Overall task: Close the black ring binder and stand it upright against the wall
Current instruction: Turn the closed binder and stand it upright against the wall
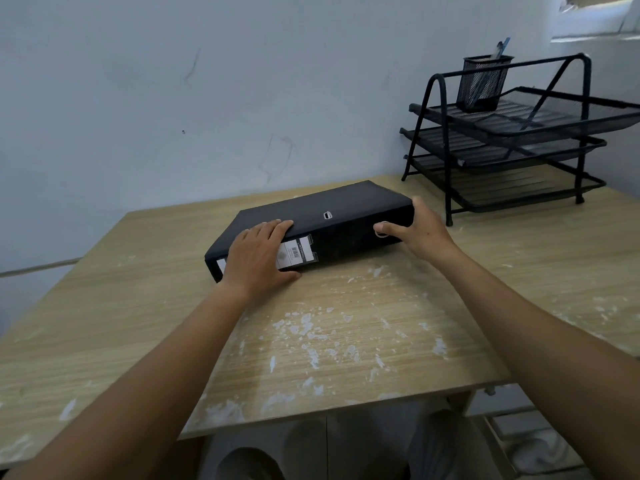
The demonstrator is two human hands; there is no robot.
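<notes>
The black ring binder (332, 209) lies flat and closed on the wooden table (138, 306), its spine with a white label facing me. My left hand (258, 258) grips the spine's left end, fingers over the top cover and thumb under the lower edge. My right hand (420, 228) holds the binder's right end, thumb at the top corner and a finger at the spine's ring hole. The pale blue wall (207, 98) rises just behind the binder.
A black three-tier mesh letter tray (512, 147) stands at the back right, close to the binder's right end, with a mesh pen cup (483, 83) on its top shelf. White scuffed patches mark the tabletop near its front edge.
</notes>
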